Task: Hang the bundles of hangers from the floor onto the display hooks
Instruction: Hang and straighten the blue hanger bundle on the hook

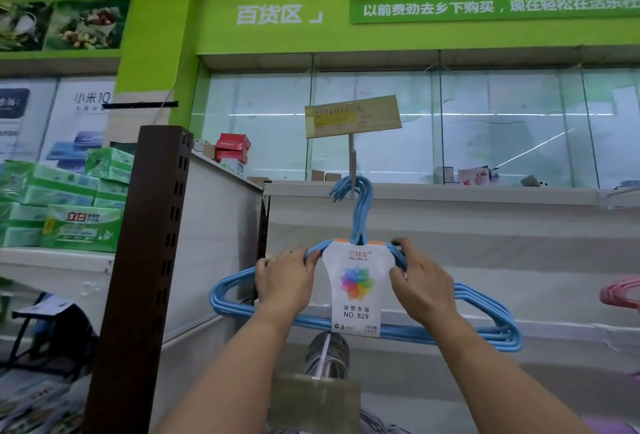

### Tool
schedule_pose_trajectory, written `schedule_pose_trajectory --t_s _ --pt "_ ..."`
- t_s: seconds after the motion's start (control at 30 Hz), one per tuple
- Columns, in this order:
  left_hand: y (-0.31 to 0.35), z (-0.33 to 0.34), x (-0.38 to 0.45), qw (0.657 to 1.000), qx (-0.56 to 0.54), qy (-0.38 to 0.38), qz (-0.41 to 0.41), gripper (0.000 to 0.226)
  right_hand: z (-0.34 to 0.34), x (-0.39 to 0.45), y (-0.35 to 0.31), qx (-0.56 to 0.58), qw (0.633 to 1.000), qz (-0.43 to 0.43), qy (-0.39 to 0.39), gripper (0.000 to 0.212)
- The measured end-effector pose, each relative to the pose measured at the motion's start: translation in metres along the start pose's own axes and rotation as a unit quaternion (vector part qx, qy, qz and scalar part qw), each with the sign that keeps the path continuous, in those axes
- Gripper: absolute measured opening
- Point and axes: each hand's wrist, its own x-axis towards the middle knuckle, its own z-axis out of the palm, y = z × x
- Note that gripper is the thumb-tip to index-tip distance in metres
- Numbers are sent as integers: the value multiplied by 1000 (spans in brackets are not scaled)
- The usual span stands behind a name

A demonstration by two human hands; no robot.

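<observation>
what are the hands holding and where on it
Both hold the blue hanger bundle by its sloping shoulders: left hand left of the label card, right hand right.

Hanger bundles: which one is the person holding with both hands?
The blue plastic-coated hanger bundle with the white label, gripped by left hand and right hand; pink and grey bundles hang untouched.

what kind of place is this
Most likely a small general-goods shop. A person's hands grip a labelled bundle of blue hangers at a display hook under a price tag, with stacked green tissue packs on shelves nearby.
</observation>
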Motion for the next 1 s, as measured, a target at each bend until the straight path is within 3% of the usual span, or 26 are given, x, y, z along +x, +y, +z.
schedule_pose_trajectory --t_s 0.1,0.2,0.43,0.63,0.83,1.0 --pt "-3 6 4 1000 -17 -1 -2 47 5 3 -2 -50 998 -12 32 47" --pt "-8 10 8 999 -38 -15 -1 46 9 17 -7 -77 997 11 10 46" --pt "-10 17 15 998 -31 -54 -3 44 27 31 -13 -55 996 73 -2 38" --pt "-17 25 12 997 -38 -49 46 47 38 32 -16 -49 993 110 10 38" --pt "-29 27 2 994 -24 -18 101 49 48 21 -19 -51 989 135 44 43" --pt "-34 30 -11 991 -50 37 115 49 46 7 -13 -73 988 132 26 51"
